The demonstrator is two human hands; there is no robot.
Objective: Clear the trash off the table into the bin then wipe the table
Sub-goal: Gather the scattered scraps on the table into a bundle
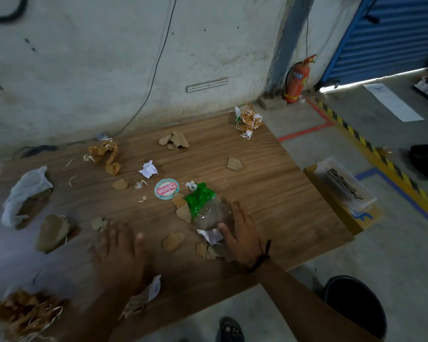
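Low over the littered table [269,188], the left hand [119,245] and right hand [242,234], fingers spread and holding nothing, flank a green-and-clear wrapper [203,206] and cardboard scraps [173,241], light pieces that could scatter past the near edge and miss the black bin [356,304] on the floor.

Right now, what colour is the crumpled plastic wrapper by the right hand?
Plastic wrapper: bright green far end, clear near the right hand; head view.

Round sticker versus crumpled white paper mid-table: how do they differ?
The round sticker lies flat; the crumpled white paper is balled up. The sticker is printed red and teal; the paper is plain white. Both rest on the table, untouched.
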